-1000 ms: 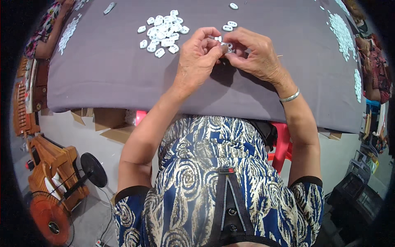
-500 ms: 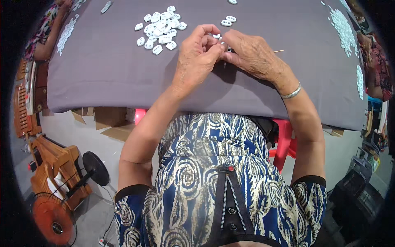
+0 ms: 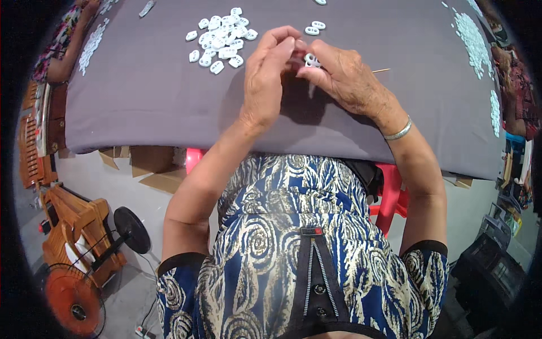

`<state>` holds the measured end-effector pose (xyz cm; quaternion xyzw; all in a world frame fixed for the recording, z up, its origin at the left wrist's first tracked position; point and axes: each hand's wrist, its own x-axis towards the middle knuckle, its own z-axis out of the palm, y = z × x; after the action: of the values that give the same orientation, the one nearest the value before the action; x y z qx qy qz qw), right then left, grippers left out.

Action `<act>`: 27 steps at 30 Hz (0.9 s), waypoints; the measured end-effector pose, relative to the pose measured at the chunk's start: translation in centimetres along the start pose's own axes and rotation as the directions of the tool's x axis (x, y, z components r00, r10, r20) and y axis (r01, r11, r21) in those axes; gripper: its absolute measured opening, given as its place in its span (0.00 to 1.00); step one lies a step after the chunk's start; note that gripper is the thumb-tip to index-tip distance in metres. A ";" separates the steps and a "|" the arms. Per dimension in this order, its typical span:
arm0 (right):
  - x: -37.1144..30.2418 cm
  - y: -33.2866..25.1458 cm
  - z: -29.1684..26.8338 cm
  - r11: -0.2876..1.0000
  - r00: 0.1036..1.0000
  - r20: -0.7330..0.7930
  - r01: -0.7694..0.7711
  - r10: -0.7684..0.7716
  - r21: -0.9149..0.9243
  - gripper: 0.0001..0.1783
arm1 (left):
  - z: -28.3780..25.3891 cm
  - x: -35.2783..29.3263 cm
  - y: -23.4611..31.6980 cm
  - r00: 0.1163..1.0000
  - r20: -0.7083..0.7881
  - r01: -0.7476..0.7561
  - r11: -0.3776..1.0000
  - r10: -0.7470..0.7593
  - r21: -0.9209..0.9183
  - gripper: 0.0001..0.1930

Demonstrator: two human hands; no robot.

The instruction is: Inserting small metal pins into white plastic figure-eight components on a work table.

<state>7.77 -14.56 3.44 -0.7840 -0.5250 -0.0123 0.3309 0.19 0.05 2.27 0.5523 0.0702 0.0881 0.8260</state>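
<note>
Grey cloth covers the table as we pinch at least one white piece between the thumb and fingers of our right hand. Holes show in it; its long axis is too covered to tell. Our left hand sits nearby toward nine o'clock, fingers bent; whether they grip anything, we cannot tell. That hand stands between the piece and a heap of white pieces toward ten o'clock. Two loose pieces lie at twelve, scattered white bits at three, and a thin stick shows beyond our right hand.
</note>
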 end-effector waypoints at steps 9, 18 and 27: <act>-0.1 -2.6 3.5 0.988 0.997 0.018 -0.072 0.070 0.136 0.13 | 1.9 -2.1 -1.0 0.989 -0.140 -0.083 0.946 0.041 -0.313 0.24; 0.6 -2.0 3.6 0.990 0.992 0.048 -0.121 0.117 0.078 0.09 | 1.8 -0.4 -1.4 0.970 -0.237 -0.045 0.929 -0.047 -0.367 0.24; 0.8 -2.8 3.3 0.994 0.990 0.095 -0.104 0.100 0.036 0.09 | 1.9 -0.1 -1.1 0.951 -0.289 -0.025 0.904 -0.110 -0.426 0.22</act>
<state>4.68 -11.48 2.57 -0.8027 -0.4992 0.0521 0.3222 0.53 -2.10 1.98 0.3370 0.1889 0.1676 0.9070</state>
